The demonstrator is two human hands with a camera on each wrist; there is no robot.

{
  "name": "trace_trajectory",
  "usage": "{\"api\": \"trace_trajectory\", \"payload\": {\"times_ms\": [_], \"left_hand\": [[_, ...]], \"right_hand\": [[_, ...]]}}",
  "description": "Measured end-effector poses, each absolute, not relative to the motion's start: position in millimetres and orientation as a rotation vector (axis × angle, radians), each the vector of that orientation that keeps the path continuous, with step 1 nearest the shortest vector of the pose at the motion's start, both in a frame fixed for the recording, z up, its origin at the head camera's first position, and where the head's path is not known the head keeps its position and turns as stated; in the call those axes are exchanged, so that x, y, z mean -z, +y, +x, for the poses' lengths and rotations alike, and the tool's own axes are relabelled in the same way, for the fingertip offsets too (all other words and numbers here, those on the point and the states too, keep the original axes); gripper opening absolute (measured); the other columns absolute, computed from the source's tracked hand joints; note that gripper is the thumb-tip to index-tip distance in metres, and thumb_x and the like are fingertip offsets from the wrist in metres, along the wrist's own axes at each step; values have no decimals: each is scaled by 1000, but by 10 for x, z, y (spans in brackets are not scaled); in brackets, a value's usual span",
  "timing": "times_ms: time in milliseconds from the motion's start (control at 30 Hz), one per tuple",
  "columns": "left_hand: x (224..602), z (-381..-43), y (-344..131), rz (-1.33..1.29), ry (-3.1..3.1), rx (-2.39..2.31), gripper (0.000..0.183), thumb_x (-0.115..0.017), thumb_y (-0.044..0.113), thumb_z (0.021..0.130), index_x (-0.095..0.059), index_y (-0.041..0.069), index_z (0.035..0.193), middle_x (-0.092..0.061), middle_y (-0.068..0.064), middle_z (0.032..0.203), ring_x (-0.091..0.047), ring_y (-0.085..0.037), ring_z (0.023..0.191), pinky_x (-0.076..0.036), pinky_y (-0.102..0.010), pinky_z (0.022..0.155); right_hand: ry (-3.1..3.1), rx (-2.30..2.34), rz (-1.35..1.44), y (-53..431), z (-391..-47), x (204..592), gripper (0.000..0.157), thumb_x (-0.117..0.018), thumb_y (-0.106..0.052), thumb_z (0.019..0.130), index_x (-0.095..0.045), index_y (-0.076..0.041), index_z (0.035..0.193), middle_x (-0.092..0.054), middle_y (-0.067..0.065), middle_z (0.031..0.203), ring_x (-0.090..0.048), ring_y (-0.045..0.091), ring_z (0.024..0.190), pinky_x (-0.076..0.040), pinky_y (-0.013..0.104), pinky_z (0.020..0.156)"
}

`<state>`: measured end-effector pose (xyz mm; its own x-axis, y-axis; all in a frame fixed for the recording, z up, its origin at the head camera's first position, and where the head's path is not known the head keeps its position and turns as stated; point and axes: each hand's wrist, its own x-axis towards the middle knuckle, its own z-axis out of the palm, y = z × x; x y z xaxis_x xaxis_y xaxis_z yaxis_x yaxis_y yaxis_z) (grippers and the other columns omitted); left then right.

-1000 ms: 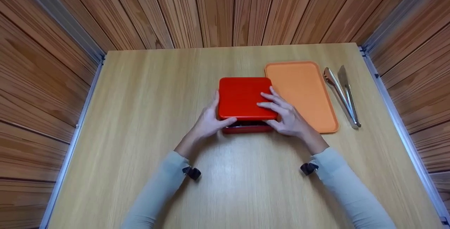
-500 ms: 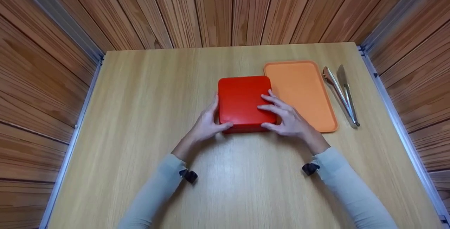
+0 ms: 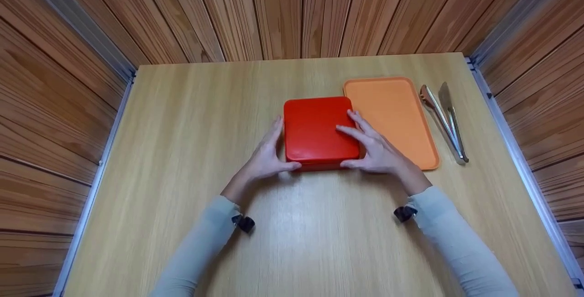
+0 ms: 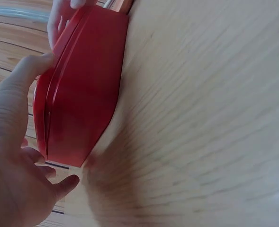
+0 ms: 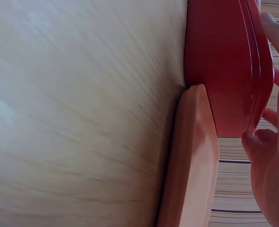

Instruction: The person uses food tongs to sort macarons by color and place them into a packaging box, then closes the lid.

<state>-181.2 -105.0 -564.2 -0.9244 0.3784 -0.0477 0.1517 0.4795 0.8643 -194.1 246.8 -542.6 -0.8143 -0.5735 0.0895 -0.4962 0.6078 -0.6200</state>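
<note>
A square red box point(image 3: 317, 167) sits in the middle of the table, its red lid point(image 3: 315, 128) on top. In the left wrist view a thin seam runs between the lid point(image 4: 42, 113) and the box wall point(image 4: 89, 71). My left hand point(image 3: 269, 158) is at the left side, thumb touching the front left corner and fingers extended along the side. My right hand point(image 3: 376, 151) lies at the right side, with spread fingers over the lid's right edge and the thumb at the front right corner. What the box contains is hidden.
An orange tray point(image 3: 392, 119) lies right beside the box, its near-left corner close against the box wall in the right wrist view. Metal tongs point(image 3: 449, 128) with spread ends lie further right. Wooden walls point(image 3: 292, 14) border the table point(image 3: 191, 142).
The lid came down at the front, covering the dark gap seen a second ago. Both hands moved down with it, and the right fingers have since shifted and spread slightly.
</note>
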Motion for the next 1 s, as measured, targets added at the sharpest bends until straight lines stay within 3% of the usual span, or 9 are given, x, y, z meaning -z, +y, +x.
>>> {"api": "trace_trajectory", "payload": {"times_ms": [100,200,467,700,1000], "left_hand": [[5647,-1824,-1055,433,2486,-1360,134,-96,42,88,-4,19,183,-7,-4,194,-10,-29,181,-24,-56,145],[5638,-1835,-1046,416,2471,-1308,135,-97,41,89,-3,19,183,-6,-2,194,-9,-28,181,-22,-53,146],[5584,-1819,-1031,421,2485,-1221,136,-99,28,88,-1,19,182,-2,-1,194,-5,-26,182,-20,-50,147],[5586,-1797,-1015,460,2579,-1102,131,-97,29,90,-4,14,181,-6,-5,193,-10,-28,181,-24,-49,146],[5604,-1782,-1028,440,2572,-1125,128,-96,28,91,-6,15,181,-8,-3,193,-11,-26,181,-25,-48,145]], "right_hand": [[2653,958,-784,2495,-1963,5396,112,-92,-47,90,-31,-22,180,0,16,193,-6,46,179,-25,74,140],[2594,932,-692,2534,-1977,5383,115,-90,-53,91,-23,-29,182,7,10,193,-4,44,180,-24,75,140],[2581,947,-688,2597,-1975,5387,105,-87,-51,94,-29,-33,180,1,9,194,-10,45,179,-28,77,137],[2618,990,-754,2579,-1940,5400,101,-90,-43,94,-37,-28,178,-3,13,193,-18,45,178,-33,73,137],[2614,1013,-756,2591,-1919,5460,102,-90,-46,94,-35,-30,178,-1,9,194,-17,45,178,-34,72,136]]}}
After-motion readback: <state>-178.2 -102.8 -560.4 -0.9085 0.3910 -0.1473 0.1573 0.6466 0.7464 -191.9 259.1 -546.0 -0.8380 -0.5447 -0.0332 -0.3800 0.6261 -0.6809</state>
